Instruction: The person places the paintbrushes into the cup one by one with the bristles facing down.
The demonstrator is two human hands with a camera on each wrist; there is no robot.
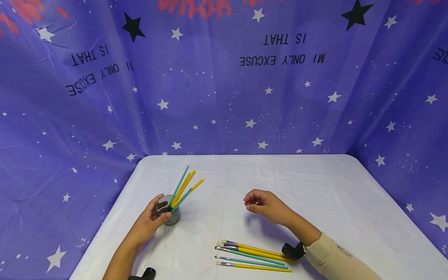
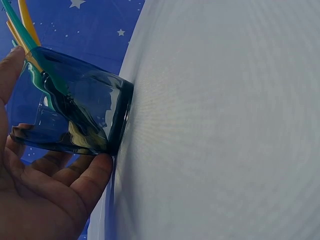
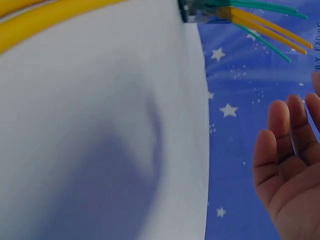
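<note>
A smoked-glass cup (image 1: 174, 220) stands toward the left of the table, and my left hand (image 1: 149, 225) grips it around its side. Several paintbrushes (image 1: 184, 188) lean in the cup with yellow and teal handles up, bristles down inside the glass (image 2: 85, 110). My right hand (image 1: 267, 206) hovers over the table right of the cup, fingers loosely bent, holding nothing; in the right wrist view its fingers (image 3: 287, 135) are relaxed and apart. Below it lies a loose row of more paintbrushes (image 1: 257, 252), yellow and teal, bristle ends pointing left.
A white cloth covers the table (image 1: 217, 175). Purple star-printed curtain (image 1: 210, 97) hangs at the back and both sides. A black wrist strap piece (image 1: 293, 251) on the right forearm overlaps the handle ends of the lying brushes in the head view.
</note>
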